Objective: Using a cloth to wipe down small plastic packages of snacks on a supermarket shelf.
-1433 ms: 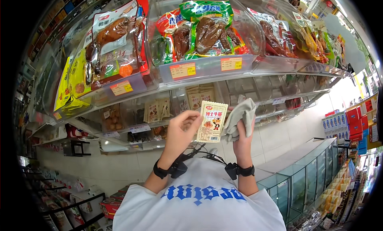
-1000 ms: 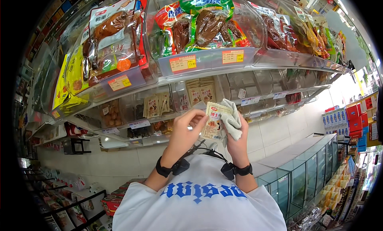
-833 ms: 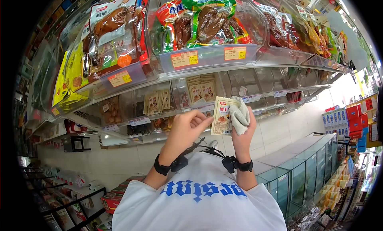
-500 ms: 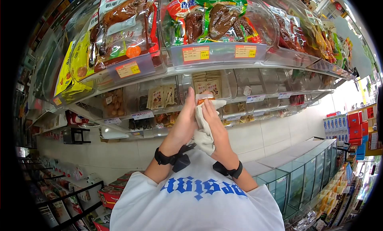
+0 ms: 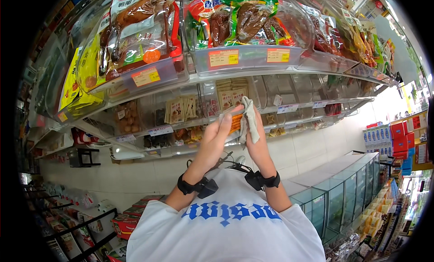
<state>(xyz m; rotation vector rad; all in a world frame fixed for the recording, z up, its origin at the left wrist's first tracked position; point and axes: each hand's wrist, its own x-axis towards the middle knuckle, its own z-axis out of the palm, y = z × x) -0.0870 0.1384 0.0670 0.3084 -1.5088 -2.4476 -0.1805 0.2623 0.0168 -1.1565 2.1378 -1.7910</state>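
Note:
In front of the lower shelf, my left hand point(image 5: 216, 138) grips a small clear packet point(image 5: 236, 122) with orange strips inside. Its thumb lies along the near side of the packet, and the fingers behind are mostly hidden. A crumpled off-white cloth point(image 5: 249, 122) is in my right hand point(image 5: 259, 143), just right of the packet. The cloth hangs over the palm side and hides most of those fingers. Whether cloth and packet touch is hard to make out.
Above my hands, clear bins hold vacuum-packed meats point(image 5: 248, 22). Lower bins contain stacked flat packets point(image 5: 232, 92) and brown round items point(image 5: 128, 117). Glass cases point(image 5: 337, 198) stand at the lower right, a black stool point(image 5: 83, 157) at the left, and red boxes point(image 5: 129, 221) at the lower left.
My hands have moved apart from being pressed together around the cloth. The orange-striped packet now shows more fully in the left hand, while the cloth has shifted right with my right hand.

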